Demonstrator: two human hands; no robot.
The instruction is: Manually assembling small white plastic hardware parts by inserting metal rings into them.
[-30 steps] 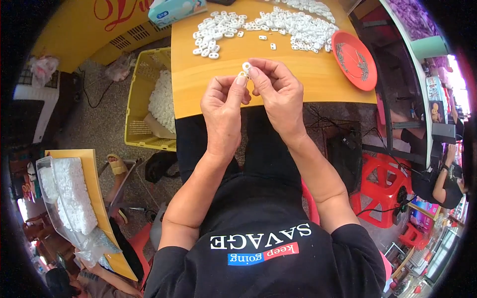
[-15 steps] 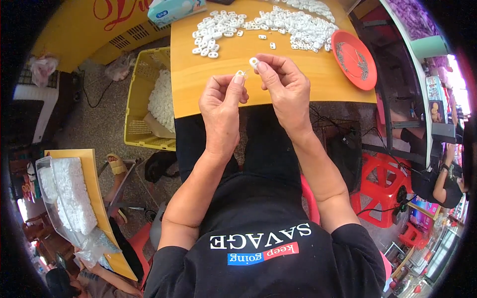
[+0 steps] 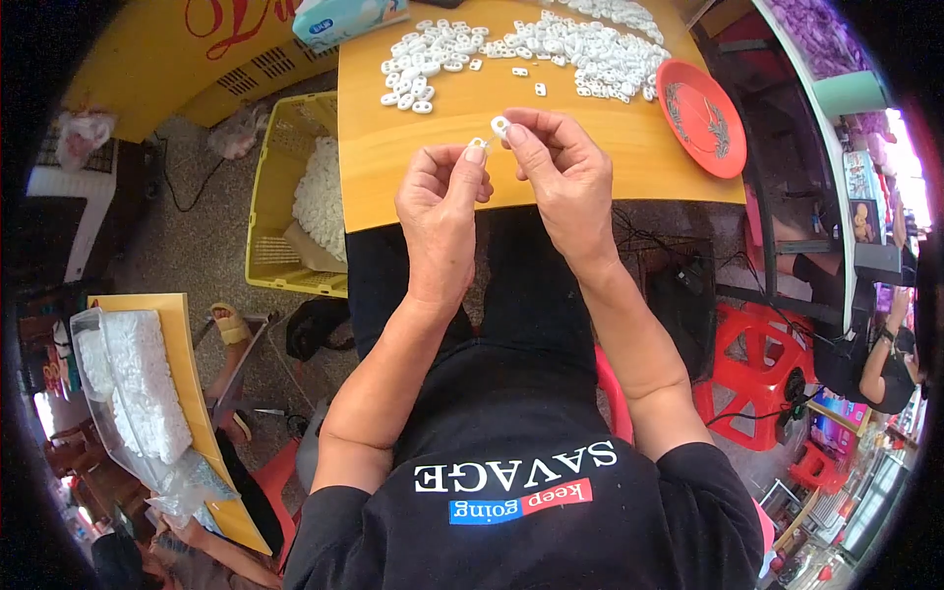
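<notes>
Over the near edge of the wooden table (image 3: 413, 157), both hands are raised close together. My left hand (image 3: 440, 192) pinches a small white plastic piece with a hole (image 3: 477, 145) between thumb and fingertips. A rounded white plastic piece with a hole (image 3: 500, 126) is pinched in my right hand (image 3: 560, 172). The two pieces almost meet, and something thin and shiny shows between them, too small to name. Beyond the hands lie a pile of rounded white two-holed pieces (image 3: 421, 69) and a pile of smaller white two-holed pieces (image 3: 600, 54).
A red plate (image 3: 696, 118) with small metal bits sits at the table's right. Left of the table stands a yellow crate (image 3: 258, 221) of white pieces. A tissue pack (image 3: 349, 22) is at the far left corner. Red stools (image 3: 752, 364) stand at right; another person's arm shows lower left.
The right hand's white piece has shifted very slightly left and down, nearer the left hand's piece. Both hands keep their pinch.
</notes>
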